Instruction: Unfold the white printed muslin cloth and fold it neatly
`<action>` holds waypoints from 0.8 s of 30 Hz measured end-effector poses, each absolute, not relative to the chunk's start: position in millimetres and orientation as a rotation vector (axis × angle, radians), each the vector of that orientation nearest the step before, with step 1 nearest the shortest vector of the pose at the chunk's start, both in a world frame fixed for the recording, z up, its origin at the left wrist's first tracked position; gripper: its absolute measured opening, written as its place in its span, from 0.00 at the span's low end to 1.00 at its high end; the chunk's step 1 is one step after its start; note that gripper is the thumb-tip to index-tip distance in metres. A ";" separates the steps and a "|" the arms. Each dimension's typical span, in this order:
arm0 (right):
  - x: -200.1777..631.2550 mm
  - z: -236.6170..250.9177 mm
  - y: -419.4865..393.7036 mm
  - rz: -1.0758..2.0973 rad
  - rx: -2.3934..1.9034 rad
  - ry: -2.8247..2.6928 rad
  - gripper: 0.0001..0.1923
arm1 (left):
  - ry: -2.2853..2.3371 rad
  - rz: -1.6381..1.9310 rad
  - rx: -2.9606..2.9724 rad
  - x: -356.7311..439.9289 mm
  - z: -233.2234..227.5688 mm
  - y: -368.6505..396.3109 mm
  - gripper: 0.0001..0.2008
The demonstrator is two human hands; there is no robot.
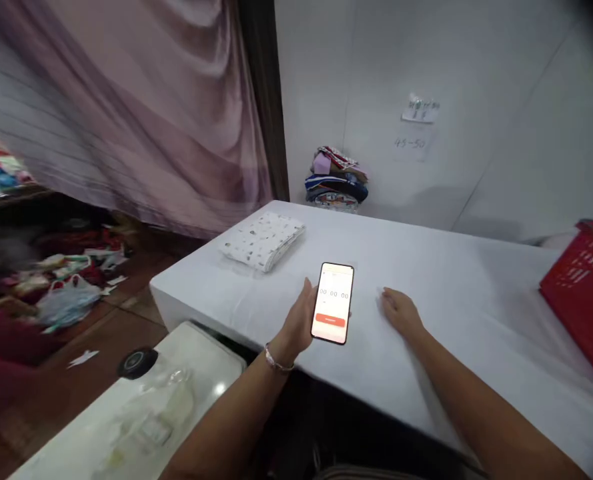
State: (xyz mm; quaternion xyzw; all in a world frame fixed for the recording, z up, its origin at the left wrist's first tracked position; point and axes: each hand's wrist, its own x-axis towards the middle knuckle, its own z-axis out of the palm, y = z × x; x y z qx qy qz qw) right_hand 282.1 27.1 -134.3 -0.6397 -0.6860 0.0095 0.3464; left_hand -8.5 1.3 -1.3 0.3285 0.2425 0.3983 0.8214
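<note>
My left hand [300,319] is wrapped round a smartphone [333,303], held up over the near edge of the white-covered table [456,293]. Its lit screen shows a row of zeros above an orange-red button. A bracelet circles my left wrist. To the right of the phone, my right hand [401,312] rests on the white cover, fingers curled in and nothing visible in them. Beyond the phone, on the table's left part, lies a folded white cloth [263,240] with a small scattered print.
A red plastic basket [583,293] stands at the table's right end. Behind the table is a stack of folded fabrics [336,179]. A white bench [196,353] with a black round object [137,363] adjoins at lower left. A pink curtain [176,100] hangs at left, bags below it.
</note>
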 end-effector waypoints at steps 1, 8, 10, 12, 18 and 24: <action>281.6 -133.7 27.3 0.033 -1.664 -1.773 0.20 | 0.538 0.840 0.702 -12.8 -2.2 2.1 0.32; 285.2 -135.6 27.8 0.053 -1.670 -1.765 0.20 | 0.828 0.704 0.775 -43.0 -16.5 8.9 0.32; 286.3 -136.7 27.5 0.064 -1.684 -1.759 0.20 | 0.890 0.706 0.786 -52.5 -20.9 11.6 0.33; 287.0 -137.5 27.0 0.078 -1.687 -1.760 0.20 | 0.953 0.730 0.792 -64.2 -24.5 16.0 0.33; 289.8 -139.2 26.0 0.122 -1.719 -1.778 0.22 | 1.140 0.768 0.788 -119.7 -36.0 39.3 0.34; 289.4 -135.6 24.1 0.188 -1.814 -1.796 0.24 | 1.243 0.761 0.808 -196.2 -43.4 69.9 0.35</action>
